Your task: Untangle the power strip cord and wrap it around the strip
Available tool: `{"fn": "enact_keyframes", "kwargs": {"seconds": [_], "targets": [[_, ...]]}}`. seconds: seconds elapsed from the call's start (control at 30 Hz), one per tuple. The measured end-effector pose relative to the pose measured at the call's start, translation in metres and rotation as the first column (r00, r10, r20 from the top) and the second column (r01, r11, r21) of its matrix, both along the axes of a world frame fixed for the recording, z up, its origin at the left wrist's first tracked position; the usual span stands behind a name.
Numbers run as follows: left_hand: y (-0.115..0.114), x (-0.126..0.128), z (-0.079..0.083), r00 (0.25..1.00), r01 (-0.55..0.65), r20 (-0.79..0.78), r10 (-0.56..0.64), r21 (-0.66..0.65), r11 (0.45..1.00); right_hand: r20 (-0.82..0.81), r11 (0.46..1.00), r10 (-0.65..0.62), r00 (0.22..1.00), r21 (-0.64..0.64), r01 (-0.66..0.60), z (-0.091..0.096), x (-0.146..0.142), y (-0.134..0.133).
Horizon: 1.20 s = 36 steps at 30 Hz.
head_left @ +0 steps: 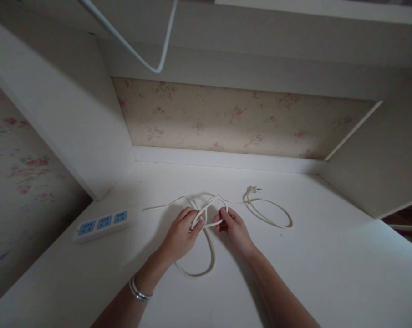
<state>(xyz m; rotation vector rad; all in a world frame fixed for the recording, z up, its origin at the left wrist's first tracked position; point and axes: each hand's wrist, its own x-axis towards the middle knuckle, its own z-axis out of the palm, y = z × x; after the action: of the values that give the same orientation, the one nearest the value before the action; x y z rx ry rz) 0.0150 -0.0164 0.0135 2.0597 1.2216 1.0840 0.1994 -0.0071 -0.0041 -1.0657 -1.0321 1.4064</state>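
A cream, flexible, plastic-sheathed cord [213, 256] is grasped by the left grip [179, 233] and pinched by the right grip [237, 230], over the white desk [328, 264]. Looping appears partial: one loop is gathered between the grips; slack remains below and to their right. The cord runs broadly left–right; its cream two-pin plug [253, 190], beyond the right grip, points right. The long white blue-socketed power strip [104, 223], left of the left grip, slants away rightward.

You look to be in a home, at a white desk [328, 255] boxed in by pale side panels [69, 109], with pink-flowered wallpaper [222, 120] across the back and more of the same off to your left
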Motion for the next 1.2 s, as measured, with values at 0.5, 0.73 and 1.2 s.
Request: {"fn": "enact_keyframes", "kwargs": {"seconds": [0.5, 0.73, 1.2], "targets": [[0.002, -0.009, -0.002, 0.879, 0.415, 0.31, -0.363, -0.12, 0.902, -0.212, 0.985, -0.152, 0.965, -0.113, 0.131, -0.007, 0.008, 0.01], [0.001, -0.011, 0.003, 0.868, 0.465, 0.284, -0.408, -0.171, 0.869, -0.201, 0.961, -0.265, 0.943, -0.129, 0.243, -0.013, 0.017, 0.017], [-0.005, -0.012, 0.018, 0.875, 0.438, 0.37, -0.313, -0.324, 0.839, -0.302, 0.942, -0.337, 0.892, -0.113, 0.317, -0.012, 0.033, 0.024]]}}
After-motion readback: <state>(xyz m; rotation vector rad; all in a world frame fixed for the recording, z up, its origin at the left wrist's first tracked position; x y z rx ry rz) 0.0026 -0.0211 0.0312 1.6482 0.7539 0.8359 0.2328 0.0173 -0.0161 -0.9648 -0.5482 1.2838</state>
